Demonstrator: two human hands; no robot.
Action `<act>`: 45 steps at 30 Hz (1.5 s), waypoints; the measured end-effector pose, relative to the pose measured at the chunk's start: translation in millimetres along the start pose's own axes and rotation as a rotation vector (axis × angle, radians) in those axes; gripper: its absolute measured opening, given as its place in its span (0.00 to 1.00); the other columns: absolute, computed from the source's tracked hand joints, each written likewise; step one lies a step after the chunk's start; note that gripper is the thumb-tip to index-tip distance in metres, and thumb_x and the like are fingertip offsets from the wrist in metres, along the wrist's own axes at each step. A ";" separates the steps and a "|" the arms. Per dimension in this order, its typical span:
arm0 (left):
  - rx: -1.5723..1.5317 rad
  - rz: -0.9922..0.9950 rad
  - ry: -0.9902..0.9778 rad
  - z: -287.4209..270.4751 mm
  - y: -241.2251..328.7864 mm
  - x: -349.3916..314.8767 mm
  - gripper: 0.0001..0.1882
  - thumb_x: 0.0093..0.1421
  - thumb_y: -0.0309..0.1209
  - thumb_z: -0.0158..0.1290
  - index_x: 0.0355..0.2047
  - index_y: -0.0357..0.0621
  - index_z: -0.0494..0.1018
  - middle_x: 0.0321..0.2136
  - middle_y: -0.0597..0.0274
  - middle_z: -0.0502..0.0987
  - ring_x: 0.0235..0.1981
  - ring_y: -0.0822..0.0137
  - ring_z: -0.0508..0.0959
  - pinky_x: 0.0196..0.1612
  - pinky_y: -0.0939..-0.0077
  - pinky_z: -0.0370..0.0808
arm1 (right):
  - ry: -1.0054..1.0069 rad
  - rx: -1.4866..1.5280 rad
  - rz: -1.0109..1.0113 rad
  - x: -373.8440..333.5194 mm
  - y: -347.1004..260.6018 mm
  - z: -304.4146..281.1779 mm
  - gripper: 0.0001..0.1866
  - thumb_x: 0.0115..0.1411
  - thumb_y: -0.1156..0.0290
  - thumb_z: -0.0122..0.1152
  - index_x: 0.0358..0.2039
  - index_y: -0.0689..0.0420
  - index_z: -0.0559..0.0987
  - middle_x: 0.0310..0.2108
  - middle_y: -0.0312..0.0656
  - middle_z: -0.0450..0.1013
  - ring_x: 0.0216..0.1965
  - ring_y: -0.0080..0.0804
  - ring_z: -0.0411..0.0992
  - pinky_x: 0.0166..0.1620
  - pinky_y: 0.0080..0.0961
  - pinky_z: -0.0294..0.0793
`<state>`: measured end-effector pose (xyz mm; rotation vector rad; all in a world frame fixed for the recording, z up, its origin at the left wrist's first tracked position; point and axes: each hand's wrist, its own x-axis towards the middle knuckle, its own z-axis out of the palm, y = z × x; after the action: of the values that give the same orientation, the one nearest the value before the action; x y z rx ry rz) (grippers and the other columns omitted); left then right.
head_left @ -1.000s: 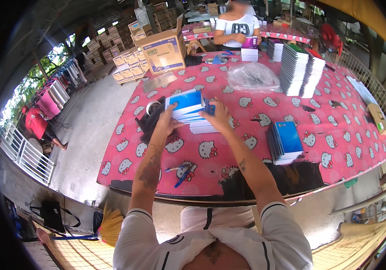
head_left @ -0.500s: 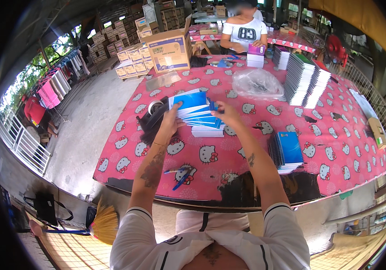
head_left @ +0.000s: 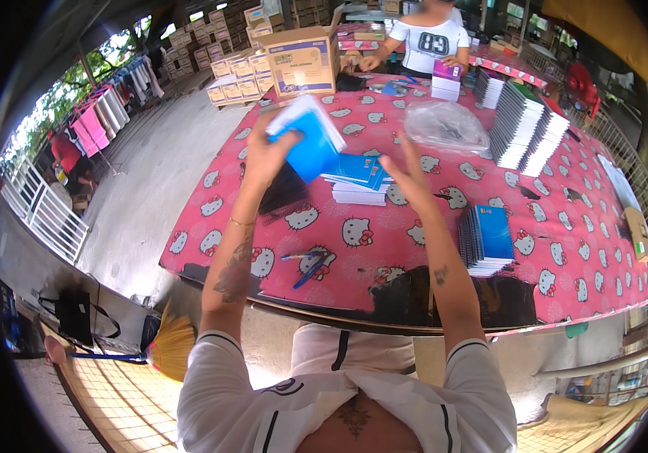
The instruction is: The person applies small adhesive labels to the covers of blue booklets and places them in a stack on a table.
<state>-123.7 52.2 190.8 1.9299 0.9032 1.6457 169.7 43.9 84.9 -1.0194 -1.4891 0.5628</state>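
My left hand (head_left: 267, 157) grips a bundle of blue-covered notebooks (head_left: 307, 140), raised and tilted above the table; motion blurs it. To its right, a stack of blue-covered notebooks (head_left: 359, 193) lies on the table, its upper ones slightly fanned. My right hand (head_left: 413, 181) is just right of that stack, fingers apart and nothing in them. Below the held bundle sits a black object (head_left: 282, 192), partly covered by my left hand. Closer to me lie pens (head_left: 309, 268). On the right is a pile of blue spiral notebooks (head_left: 492, 235).
The table (head_left: 384, 241) has a pink cartoon-cat cover. Across it, a person (head_left: 430, 45) stands by a purple-topped stack (head_left: 446, 79). A clear plastic bag (head_left: 446, 127), tall notebook stacks (head_left: 519, 124) and an open carton (head_left: 303, 64) stand toward the far side.
My left hand has lifted its bundle up and left, away from the stack. My right hand has let go and opened. The person opposite has stretched one hand toward the carton.
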 end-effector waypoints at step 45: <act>0.493 0.366 -0.487 88.5 -32.7 -162.6 0.15 0.58 0.35 0.61 0.44 0.44 0.81 0.41 0.56 0.83 0.42 0.55 0.82 0.45 0.64 0.80 | 0.050 0.024 0.250 -131.5 -8.5 -27.2 0.45 0.59 0.53 0.70 0.68 0.60 0.59 0.65 0.50 0.61 0.66 0.42 0.61 0.65 0.39 0.60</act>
<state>-55.7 -35.8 39.3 2.8080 0.8364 1.0811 184.5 -76.5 26.7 -1.2012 -1.3169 0.7250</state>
